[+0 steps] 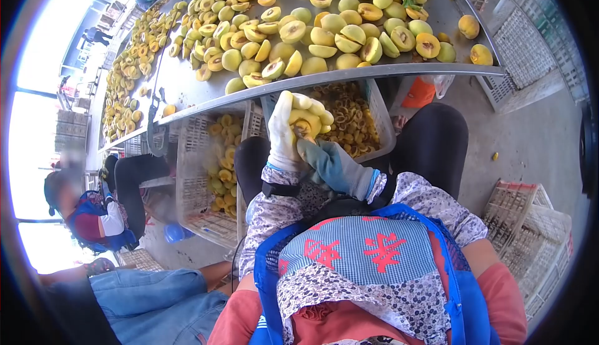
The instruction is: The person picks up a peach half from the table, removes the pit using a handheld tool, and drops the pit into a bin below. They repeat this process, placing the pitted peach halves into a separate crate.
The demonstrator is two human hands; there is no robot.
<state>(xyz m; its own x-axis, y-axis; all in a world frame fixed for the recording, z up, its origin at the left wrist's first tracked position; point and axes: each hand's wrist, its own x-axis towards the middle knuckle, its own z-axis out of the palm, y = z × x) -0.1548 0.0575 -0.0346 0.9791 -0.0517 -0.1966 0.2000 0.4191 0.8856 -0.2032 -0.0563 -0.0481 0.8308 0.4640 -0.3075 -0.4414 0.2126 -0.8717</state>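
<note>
My left hand (288,130), in a pale glove, is wrapped round a halved yellow fruit (304,126) just below the metal table's edge. Its cut face shows an orange-brown centre. My right hand (337,167), in a grey-blue glove, is closed with its fingertips against the fruit's lower side; any small tool in it is hidden. Beneath and behind my hands is a white crate (385,123) with many curled brown-yellow scraps (352,111). Above, whole and halved yellow-green fruits (321,36) cover much of the metal table (206,103).
Left of my knees stands a crate (193,183) of yellow-green fruit pieces. A seated co-worker (93,220) is at the far left, and another person's denim-clad leg (150,301) is at lower left. Stacked crates (530,233) stand at right. An orange bag (419,92) hangs under the table.
</note>
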